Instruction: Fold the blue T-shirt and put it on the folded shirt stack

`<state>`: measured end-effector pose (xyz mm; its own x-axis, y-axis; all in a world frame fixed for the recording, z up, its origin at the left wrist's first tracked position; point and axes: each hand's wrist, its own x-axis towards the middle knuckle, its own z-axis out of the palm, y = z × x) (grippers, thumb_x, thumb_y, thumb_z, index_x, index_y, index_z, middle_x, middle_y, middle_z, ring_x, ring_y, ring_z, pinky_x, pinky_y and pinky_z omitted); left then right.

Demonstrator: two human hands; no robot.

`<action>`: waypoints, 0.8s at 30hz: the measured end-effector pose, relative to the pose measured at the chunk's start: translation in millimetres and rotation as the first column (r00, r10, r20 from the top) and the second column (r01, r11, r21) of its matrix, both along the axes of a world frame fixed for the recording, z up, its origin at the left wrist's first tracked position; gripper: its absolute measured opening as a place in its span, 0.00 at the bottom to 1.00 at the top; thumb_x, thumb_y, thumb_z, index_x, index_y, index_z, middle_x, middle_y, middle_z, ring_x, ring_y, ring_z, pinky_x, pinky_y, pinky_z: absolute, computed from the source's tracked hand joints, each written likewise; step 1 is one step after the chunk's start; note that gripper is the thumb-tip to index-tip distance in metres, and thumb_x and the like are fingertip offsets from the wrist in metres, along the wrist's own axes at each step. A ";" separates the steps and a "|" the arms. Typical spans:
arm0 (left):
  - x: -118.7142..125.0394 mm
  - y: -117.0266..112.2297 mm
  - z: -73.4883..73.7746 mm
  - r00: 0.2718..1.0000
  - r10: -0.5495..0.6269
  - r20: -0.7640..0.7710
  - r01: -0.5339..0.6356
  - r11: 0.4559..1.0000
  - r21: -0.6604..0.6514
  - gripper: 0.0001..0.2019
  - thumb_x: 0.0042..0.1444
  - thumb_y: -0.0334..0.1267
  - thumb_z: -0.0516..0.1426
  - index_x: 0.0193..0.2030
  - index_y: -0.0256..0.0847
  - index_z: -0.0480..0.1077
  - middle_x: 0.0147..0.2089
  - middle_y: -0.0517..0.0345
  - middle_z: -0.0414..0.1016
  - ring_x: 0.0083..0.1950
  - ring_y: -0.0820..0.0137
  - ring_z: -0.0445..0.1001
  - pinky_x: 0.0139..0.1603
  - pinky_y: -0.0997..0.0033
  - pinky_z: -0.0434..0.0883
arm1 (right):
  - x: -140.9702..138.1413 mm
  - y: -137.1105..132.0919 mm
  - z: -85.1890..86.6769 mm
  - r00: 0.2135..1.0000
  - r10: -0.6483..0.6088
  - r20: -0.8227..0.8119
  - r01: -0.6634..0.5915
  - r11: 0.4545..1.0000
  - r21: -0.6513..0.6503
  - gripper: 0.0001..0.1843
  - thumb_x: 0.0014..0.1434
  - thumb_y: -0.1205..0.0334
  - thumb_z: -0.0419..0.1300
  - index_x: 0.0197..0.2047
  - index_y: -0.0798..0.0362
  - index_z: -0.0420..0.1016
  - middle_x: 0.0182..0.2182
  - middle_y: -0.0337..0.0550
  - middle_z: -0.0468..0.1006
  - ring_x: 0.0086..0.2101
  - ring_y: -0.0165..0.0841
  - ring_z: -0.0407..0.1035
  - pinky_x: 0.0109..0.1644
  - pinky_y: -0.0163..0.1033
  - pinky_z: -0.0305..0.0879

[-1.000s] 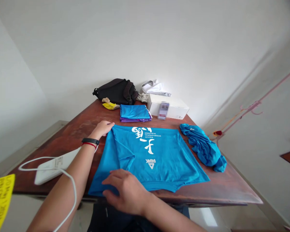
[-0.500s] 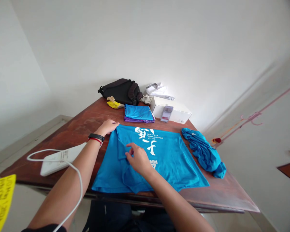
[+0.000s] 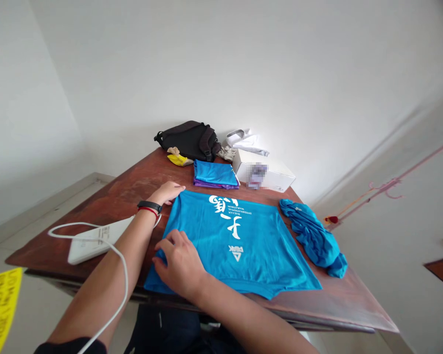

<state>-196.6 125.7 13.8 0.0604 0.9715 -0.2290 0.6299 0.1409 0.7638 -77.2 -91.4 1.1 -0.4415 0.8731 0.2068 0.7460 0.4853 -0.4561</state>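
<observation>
Blue T-shirt point(image 3: 232, 241) lies flat mid-bench on the wooden bench point(image 3: 107, 211), white print up; print reads upside down from the person, so its top points toward them; curved banded edge is nearest the person, straighter edge far; outline is near-square, so long axis is hard to call, roughly front-to-back; left hand point(image 3: 166, 193) sits at the far left corner, fingers point(image 3: 177, 188) flat and together, no grip; right hand point(image 3: 179, 263) presses the near left part, fingers point(image 3: 163, 250) spread wide, no grip; crumpled blue garment point(image 3: 312, 236) lies right of the shirt, apart; folded blue-and-purple stack point(image 3: 216, 174) lies just beyond; white power bank point(image 3: 98, 241) lies left, by the left forearm point(image 3: 110, 260).
</observation>
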 end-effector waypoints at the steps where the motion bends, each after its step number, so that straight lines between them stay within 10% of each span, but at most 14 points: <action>1: 0.4 0.6 -0.2 1.000 -0.001 0.005 0.001 1.000 -0.006 0.23 0.56 0.57 0.61 0.48 0.42 0.79 0.41 0.49 0.83 0.39 0.61 0.81 0.32 0.72 0.76 | 2.2 -3.5 0.6 0.999 -0.024 0.026 0.024 1.000 -0.005 0.19 0.61 0.53 0.66 0.55 0.48 0.76 0.53 0.50 0.72 0.54 0.46 0.68 0.56 0.51 0.70; 7: 1.8 6.9 -5.3 1.000 0.000 0.012 0.000 1.000 -0.025 0.22 0.56 0.56 0.62 0.48 0.41 0.79 0.50 0.44 0.81 0.45 0.56 0.80 0.34 0.69 0.76 | 5.4 -22.3 -4.6 0.986 0.084 0.142 -0.057 0.981 -0.188 0.54 0.54 0.32 0.64 0.75 0.43 0.49 0.75 0.61 0.38 0.71 0.69 0.33 0.66 0.77 0.44; 24: -1.8 15.3 -13.6 0.999 0.004 0.054 -0.003 1.000 -0.018 0.22 0.56 0.54 0.63 0.47 0.36 0.79 0.48 0.44 0.80 0.44 0.59 0.76 0.38 0.68 0.72 | -1.8 -29.5 -7.8 0.990 0.016 0.138 0.000 0.994 -0.109 0.32 0.69 0.57 0.54 0.73 0.51 0.56 0.74 0.62 0.47 0.71 0.61 0.39 0.68 0.74 0.48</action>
